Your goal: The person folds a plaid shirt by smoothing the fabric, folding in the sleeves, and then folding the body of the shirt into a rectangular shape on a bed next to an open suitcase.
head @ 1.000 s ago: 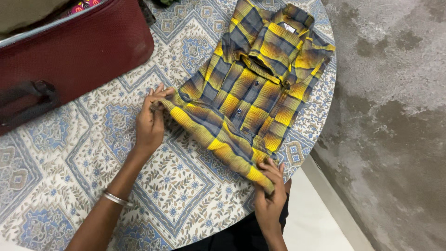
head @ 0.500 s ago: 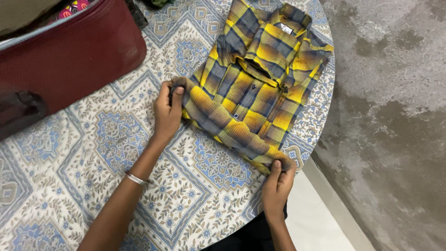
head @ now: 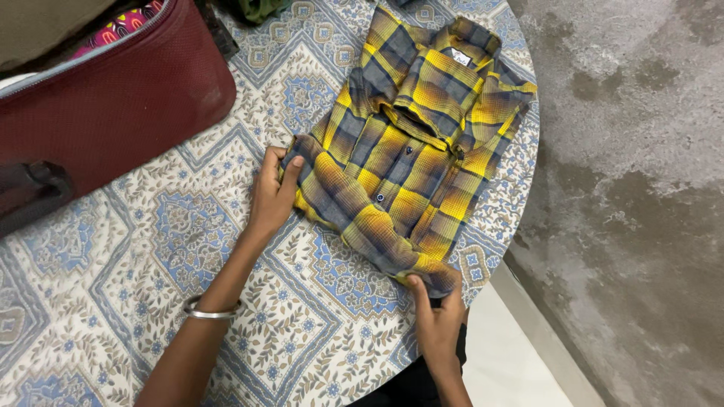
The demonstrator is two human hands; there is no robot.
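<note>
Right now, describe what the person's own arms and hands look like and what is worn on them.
Both forearms are bare, with no sleeves showing. The left hand has a thin silver-coloured bangle on its wrist. The right hand shows no bangle, watch or glove, and its forearm runs out of view at the lower edge. No rings can be made out on either hand.

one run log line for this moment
left hand: grips folded hem | right hand: grips other hem corner | yellow and grey checked shirt: on patterned tablecloth | maroon suitcase: open
</note>
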